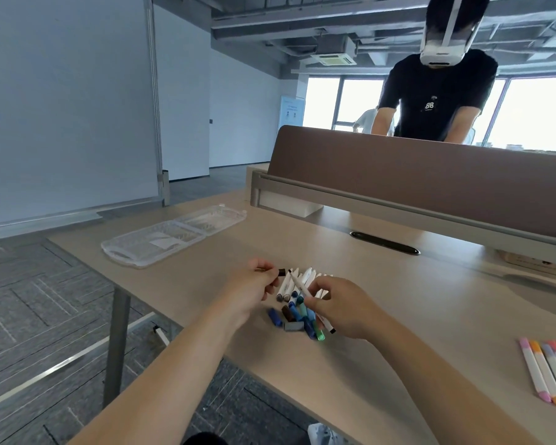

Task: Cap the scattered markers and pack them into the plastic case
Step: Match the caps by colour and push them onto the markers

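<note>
A heap of white markers [297, 285] and loose coloured caps [294, 316] lies on the beige desk [398, 332] in front of me. My left hand [254, 290] pinches a small black cap [282, 272] at its fingertips, just left of the heap. My right hand [341, 306] holds one white marker [300, 285] slanted across the heap, its tip pointing up-left toward the black cap. The clear plastic case [161, 240] lies open and flat at the desk's far left, apart from both hands.
A row of capped pastel markers [549, 374] lies at the desk's right edge. A brown divider panel [414, 175] runs along the back, with a person standing behind it. A black cable slot [384, 243] sits in the desktop. The desk's left edge drops to carpet.
</note>
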{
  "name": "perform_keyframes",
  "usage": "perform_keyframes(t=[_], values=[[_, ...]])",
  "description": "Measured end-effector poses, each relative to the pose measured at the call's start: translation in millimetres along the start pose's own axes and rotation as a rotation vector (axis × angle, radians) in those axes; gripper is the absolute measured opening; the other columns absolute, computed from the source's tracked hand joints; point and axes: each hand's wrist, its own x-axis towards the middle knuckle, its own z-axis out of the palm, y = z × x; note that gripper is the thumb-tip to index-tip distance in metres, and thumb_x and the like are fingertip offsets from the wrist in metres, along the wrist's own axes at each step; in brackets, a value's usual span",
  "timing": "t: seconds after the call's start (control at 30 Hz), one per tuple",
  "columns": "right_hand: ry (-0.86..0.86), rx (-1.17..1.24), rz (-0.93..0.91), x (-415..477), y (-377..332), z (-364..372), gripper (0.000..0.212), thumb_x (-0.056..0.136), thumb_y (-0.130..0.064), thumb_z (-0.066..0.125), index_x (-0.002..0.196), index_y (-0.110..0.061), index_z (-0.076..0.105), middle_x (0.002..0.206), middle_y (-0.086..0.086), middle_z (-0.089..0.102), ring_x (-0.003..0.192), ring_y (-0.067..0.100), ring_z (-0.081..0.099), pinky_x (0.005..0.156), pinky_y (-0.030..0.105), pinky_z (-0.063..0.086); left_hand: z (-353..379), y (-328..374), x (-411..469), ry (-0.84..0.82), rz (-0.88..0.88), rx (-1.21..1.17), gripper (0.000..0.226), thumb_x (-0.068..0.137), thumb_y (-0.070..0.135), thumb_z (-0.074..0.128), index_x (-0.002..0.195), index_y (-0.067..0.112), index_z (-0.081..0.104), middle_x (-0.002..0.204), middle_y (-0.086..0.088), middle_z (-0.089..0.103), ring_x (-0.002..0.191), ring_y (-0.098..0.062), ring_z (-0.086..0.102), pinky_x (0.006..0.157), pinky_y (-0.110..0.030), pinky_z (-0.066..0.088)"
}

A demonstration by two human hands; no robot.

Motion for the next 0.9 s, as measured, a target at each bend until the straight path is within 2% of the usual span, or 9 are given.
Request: perform_keyframes(t=[0.1, 0.23, 0.37, 0.43, 0.57, 0.67, 0.77, 0.83, 0.9], values=[[-0.022, -0.010, -0.008, 0, 2, -2, 0.011, 0.094, -0.034, 0.060, 0.091, -0.024, 0.066, 0.082, -0.007, 0.065, 0.066, 0.006, 0.058, 0.061, 0.022, 0.041, 3, -2, 1, -0.013, -0.003, 0.000, 0.009, 0.096, 0.006, 0.055, 0.099, 0.011, 0.062, 0.072, -0.005, 0.062, 0.063, -0.014, 0.050, 0.057, -0.025, 0.039], [-0.060, -0.018, -0.008, -2, 2, -4, 0.011, 0.094, -0.035, 0.062, 0.096, -0.026, 0.069, 0.090, -0.002, 0.069, 0.075, 0.012, 0.060, 0.063, 0.025, 0.042, 6, -1, 0, -0.045, 0.002, -0.023, 0.012, 0.096, 0.004, 0.055, 0.098, 0.010, 0.065, 0.073, -0.006, 0.061, 0.062, -0.013, 0.049, 0.055, -0.023, 0.038], [-0.079, -0.014, -0.040, -4, 2, -11, 0.016, 0.093, -0.034, 0.063, 0.102, -0.028, 0.073, 0.088, -0.008, 0.070, 0.075, 0.009, 0.062, 0.063, 0.023, 0.045, 9, 3, -7, -0.114, 0.050, 0.040, 0.010, 0.095, 0.007, 0.058, 0.091, 0.009, 0.066, 0.062, -0.003, 0.055, 0.054, -0.011, 0.043, 0.052, -0.022, 0.034], [-0.091, -0.011, -0.050, -4, 2, -16, 0.018, 0.095, -0.034, 0.062, 0.102, -0.023, 0.075, 0.082, -0.010, 0.067, 0.066, 0.005, 0.057, 0.059, 0.020, 0.042, 12, 4, -9, -0.124, 0.073, 0.051, 0.011, 0.096, 0.008, 0.058, 0.087, 0.010, 0.065, 0.058, -0.002, 0.051, 0.051, -0.011, 0.040, 0.052, -0.022, 0.033], [-0.109, 0.013, -0.059, -3, 2, -22, 0.025, 0.096, -0.027, 0.060, 0.084, -0.012, 0.075, 0.064, 0.002, 0.068, 0.043, 0.003, 0.045, 0.050, 0.019, 0.037, 21, 1, -9, -0.118, 0.088, 0.030, 0.015, 0.097, 0.010, 0.056, 0.084, 0.008, 0.062, 0.055, -0.001, 0.049, 0.050, -0.011, 0.038, 0.050, -0.021, 0.033], [-0.114, 0.028, -0.035, -4, 8, -24, 0.023, 0.095, -0.029, 0.060, 0.083, -0.016, 0.075, 0.062, -0.002, 0.068, 0.047, 0.006, 0.045, 0.051, 0.021, 0.039, 28, -2, -6, -0.113, 0.105, 0.098, 0.016, 0.096, 0.016, 0.058, 0.082, 0.013, 0.065, 0.055, 0.002, 0.054, 0.053, -0.013, 0.043, 0.056, -0.027, 0.036], [-0.077, 0.073, 0.013, -5, 18, -26, 0.020, 0.094, -0.032, 0.062, 0.086, -0.020, 0.075, 0.064, -0.004, 0.068, 0.055, 0.011, 0.049, 0.055, 0.022, 0.041, 33, 0, -5, -0.109, 0.131, 0.138, 0.011, 0.096, 0.020, 0.058, 0.090, 0.021, 0.067, 0.059, 0.007, 0.061, 0.057, -0.012, 0.048, 0.061, -0.031, 0.039], [0.008, 0.061, 0.090, -1, 28, -29, 0.022, 0.094, -0.029, 0.062, 0.082, -0.016, 0.075, 0.072, -0.002, 0.068, 0.062, 0.010, 0.053, 0.059, 0.023, 0.042, 37, 4, -4, -0.101, 0.137, 0.141, 0.013, 0.096, 0.018, 0.055, 0.104, 0.026, 0.061, 0.073, 0.004, 0.067, 0.062, -0.012, 0.052, 0.062, -0.030, 0.042], [0.078, 0.040, 0.210, 5, 39, -29, 0.026, 0.092, -0.019, 0.061, 0.070, -0.008, 0.069, 0.067, 0.007, 0.059, 0.059, 0.014, 0.048, 0.054, 0.025, 0.037, 40, 7, -2, -0.088, 0.142, 0.163, 0.014, 0.096, 0.018, 0.055, 0.108, 0.024, 0.060, 0.080, 0.001, 0.067, 0.063, -0.013, 0.052, 0.059, -0.029, 0.043]])
